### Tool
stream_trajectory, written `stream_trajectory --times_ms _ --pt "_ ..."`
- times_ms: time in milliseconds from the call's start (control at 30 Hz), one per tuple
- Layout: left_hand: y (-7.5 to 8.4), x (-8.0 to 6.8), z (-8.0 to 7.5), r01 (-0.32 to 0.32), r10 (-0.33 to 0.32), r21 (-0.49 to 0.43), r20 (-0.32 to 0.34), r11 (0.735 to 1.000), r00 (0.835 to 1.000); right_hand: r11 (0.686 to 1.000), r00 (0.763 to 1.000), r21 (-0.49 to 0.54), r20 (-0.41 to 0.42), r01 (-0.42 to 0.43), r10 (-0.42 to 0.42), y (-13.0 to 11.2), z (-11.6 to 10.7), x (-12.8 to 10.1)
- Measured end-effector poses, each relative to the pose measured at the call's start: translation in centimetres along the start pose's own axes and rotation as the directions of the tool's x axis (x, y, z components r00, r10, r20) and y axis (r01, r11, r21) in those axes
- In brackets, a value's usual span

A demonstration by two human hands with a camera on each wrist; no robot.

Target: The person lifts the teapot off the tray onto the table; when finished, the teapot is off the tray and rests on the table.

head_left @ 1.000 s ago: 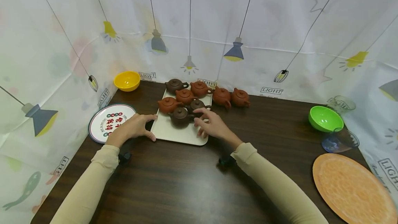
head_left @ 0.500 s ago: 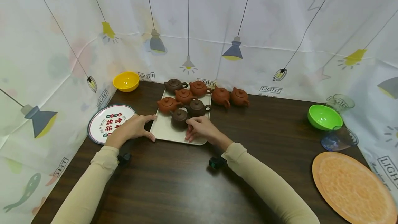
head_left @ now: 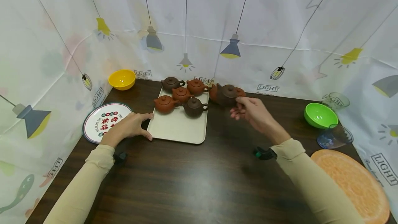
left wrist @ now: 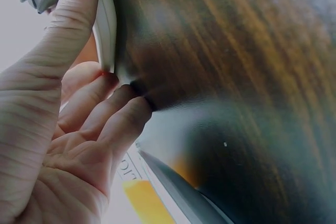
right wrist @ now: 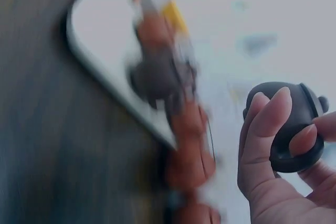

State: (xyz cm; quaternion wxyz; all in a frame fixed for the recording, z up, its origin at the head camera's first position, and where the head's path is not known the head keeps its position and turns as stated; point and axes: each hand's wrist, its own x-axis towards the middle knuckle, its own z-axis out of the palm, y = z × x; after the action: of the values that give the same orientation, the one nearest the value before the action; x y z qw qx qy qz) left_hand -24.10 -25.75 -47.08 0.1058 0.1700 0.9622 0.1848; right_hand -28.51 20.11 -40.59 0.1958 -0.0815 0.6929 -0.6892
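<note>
My right hand [head_left: 253, 112] pinches a dark brown teapot [head_left: 226, 96] by its handle, held up in front of two reddish-brown teapots behind the tray's right side. In the right wrist view, fingers and thumb curl round the handle of that dark teapot [right wrist: 294, 114]. My left hand [head_left: 129, 127] holds the cream tray [head_left: 177, 132] at its left edge, thumb near the front corner; in the left wrist view the tray rim [left wrist: 106, 30] lies by the thumb and fingertips. On the tray stand another dark teapot [head_left: 193, 107], a dark one [head_left: 171, 84] at the back, and reddish-brown teapots [head_left: 166, 104].
A white plate [head_left: 102, 120] with red characters and a yellow bowl [head_left: 122, 79] are at the left. To the right are a green bowl [head_left: 320, 115], a clear glass [head_left: 337, 100], a blue glass [head_left: 334, 137] and an orange oval mat [head_left: 354, 182]. A patterned curtain backs the table.
My right hand reached the front dark teapot, took hold of its handle, lifted it off the tray and carried it right and back. My left hand stays at the tray's edge.
</note>
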Motion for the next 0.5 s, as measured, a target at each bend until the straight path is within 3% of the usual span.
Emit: stream_trajectory --times_ms 100,200,367,500 --pt "0.0 0.1 -0.3 -0.006 0.006 0.009 -0.002 1.0 1.0 1.0 0.998 0.027 -0.063 0.014 -0.012 -0.1 -4.6 -0.4" --pt "0.0 0.0 -0.5 0.0 0.0 0.023 0.003 1.0 1.0 0.998 0.991 0.066 -0.134 -0.019 0.028 0.6 -7.8 -0.1" --pt "0.2 -0.3 -0.6 0.009 -0.009 0.031 0.014 0.999 1.0 0.978 0.96 0.174 -0.234 -0.118 0.157 2.6 -10.0 1.5" --pt "0.5 -0.1 -0.2 -0.005 0.004 0.03 0.021 1.0 1.0 0.949 0.927 0.286 -0.301 -0.136 0.224 4.1 -10.9 2.4"
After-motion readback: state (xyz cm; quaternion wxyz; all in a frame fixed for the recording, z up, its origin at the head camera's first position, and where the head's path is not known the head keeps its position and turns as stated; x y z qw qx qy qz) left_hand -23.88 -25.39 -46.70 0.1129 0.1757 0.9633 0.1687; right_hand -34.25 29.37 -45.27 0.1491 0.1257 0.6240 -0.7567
